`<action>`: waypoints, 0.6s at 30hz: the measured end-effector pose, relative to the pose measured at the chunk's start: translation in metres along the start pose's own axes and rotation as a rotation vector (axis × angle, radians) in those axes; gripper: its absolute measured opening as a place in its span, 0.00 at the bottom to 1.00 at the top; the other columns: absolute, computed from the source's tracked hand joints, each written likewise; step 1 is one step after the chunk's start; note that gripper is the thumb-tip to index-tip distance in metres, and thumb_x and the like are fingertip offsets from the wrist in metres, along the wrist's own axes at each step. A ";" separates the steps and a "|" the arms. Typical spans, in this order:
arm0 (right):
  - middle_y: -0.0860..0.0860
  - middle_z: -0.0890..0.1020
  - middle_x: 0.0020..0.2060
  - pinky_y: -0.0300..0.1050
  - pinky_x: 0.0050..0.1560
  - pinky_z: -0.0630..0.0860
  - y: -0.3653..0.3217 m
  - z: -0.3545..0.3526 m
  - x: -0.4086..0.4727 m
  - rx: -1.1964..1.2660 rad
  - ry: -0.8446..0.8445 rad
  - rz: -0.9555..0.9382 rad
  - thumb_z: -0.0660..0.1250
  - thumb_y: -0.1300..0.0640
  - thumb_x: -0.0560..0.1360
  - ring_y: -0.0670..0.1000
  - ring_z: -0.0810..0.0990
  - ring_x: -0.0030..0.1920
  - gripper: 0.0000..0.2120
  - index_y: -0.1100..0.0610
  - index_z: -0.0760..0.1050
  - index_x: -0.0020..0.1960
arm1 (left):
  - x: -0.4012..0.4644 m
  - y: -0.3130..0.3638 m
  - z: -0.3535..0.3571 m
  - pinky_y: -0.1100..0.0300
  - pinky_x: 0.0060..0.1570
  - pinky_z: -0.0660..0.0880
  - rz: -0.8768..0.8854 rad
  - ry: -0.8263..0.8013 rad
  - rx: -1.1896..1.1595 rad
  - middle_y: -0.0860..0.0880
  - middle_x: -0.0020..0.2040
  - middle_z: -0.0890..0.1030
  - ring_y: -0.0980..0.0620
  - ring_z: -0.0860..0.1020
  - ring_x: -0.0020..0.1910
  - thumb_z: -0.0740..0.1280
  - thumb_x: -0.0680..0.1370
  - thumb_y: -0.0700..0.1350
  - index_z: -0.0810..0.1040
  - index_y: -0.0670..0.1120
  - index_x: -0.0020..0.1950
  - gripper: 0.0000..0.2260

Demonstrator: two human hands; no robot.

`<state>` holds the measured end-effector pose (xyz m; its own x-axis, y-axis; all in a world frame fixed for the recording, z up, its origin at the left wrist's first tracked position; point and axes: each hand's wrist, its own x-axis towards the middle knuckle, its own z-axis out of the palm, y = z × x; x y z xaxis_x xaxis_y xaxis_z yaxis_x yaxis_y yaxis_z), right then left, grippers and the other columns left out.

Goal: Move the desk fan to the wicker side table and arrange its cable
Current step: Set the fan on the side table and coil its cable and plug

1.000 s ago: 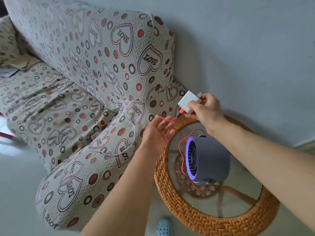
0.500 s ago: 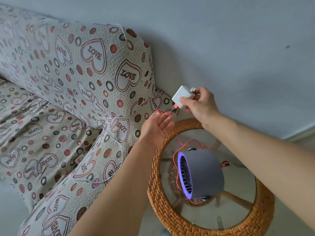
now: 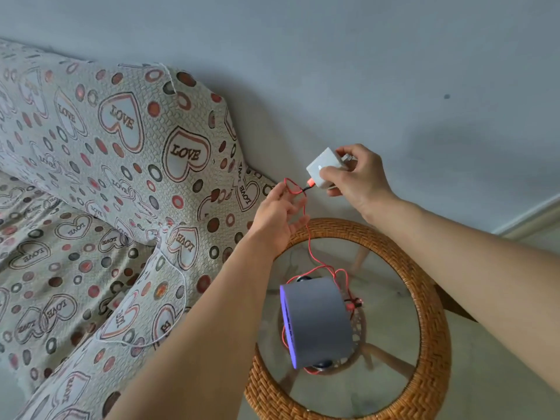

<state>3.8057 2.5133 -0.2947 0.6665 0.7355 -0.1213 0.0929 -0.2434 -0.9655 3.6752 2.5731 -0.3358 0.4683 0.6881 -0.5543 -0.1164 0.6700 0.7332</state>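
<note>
A grey desk fan (image 3: 318, 322) with a purple glowing rim stands on the glass top of the round wicker side table (image 3: 436, 344). Its thin red cable (image 3: 309, 237) loops around the fan and rises to a white plug adapter (image 3: 322, 169). My right hand (image 3: 354, 183) grips the adapter above the table's far edge, near the wall. My left hand (image 3: 277, 215) is just left of it, palm up, with the red cable pinched between its fingertips close to the adapter.
A sofa (image 3: 115, 165) with a heart-and-dot cover fills the left side, its armrest touching the table. A plain grey wall (image 3: 363, 71) is behind, with a white skirting board (image 3: 533, 216) at right. A thin white cord (image 3: 169, 325) lies on the armrest.
Both hands have risen with the adapter and cable toward the wall. The view has tilted up and right, so the fan and table sit lower in frame.
</note>
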 end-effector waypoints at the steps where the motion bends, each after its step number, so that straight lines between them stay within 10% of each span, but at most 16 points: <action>1: 0.55 0.79 0.47 0.48 0.39 0.84 0.001 -0.009 0.003 -0.003 0.003 0.003 0.71 0.62 0.69 0.54 0.83 0.43 0.18 0.57 0.73 0.57 | 0.000 -0.003 0.010 0.52 0.53 0.76 0.007 0.001 0.038 0.49 0.68 0.76 0.48 0.77 0.64 0.52 0.77 0.25 0.65 0.48 0.75 0.31; 5: 0.57 0.80 0.51 0.44 0.35 0.83 0.003 -0.038 0.016 -0.006 -0.006 0.012 0.72 0.60 0.68 0.55 0.84 0.46 0.20 0.59 0.74 0.59 | 0.000 -0.019 0.038 0.57 0.42 0.77 0.105 0.017 0.270 0.55 0.51 0.78 0.53 0.77 0.50 0.62 0.78 0.32 0.75 0.49 0.64 0.18; 10: 0.57 0.79 0.52 0.44 0.34 0.83 -0.002 -0.063 0.027 -0.028 -0.048 0.014 0.71 0.59 0.70 0.55 0.83 0.46 0.19 0.59 0.74 0.59 | 0.002 -0.033 0.062 0.55 0.41 0.73 0.466 0.299 1.138 0.46 0.44 0.81 0.46 0.78 0.42 0.62 0.77 0.54 0.81 0.49 0.50 0.12; 18: 0.53 0.81 0.42 0.43 0.35 0.75 -0.009 -0.091 0.028 0.005 -0.131 -0.001 0.70 0.52 0.72 0.50 0.79 0.35 0.16 0.57 0.72 0.56 | -0.018 -0.045 0.096 0.55 0.42 0.72 0.576 0.130 1.107 0.53 0.35 0.77 0.51 0.75 0.37 0.58 0.82 0.48 0.82 0.46 0.44 0.15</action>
<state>3.8912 2.4786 -0.2682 0.5641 0.8122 -0.1487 0.0901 -0.2396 -0.9667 3.7565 2.5038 -0.3212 0.4971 0.8671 -0.0324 0.5513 -0.2867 0.7835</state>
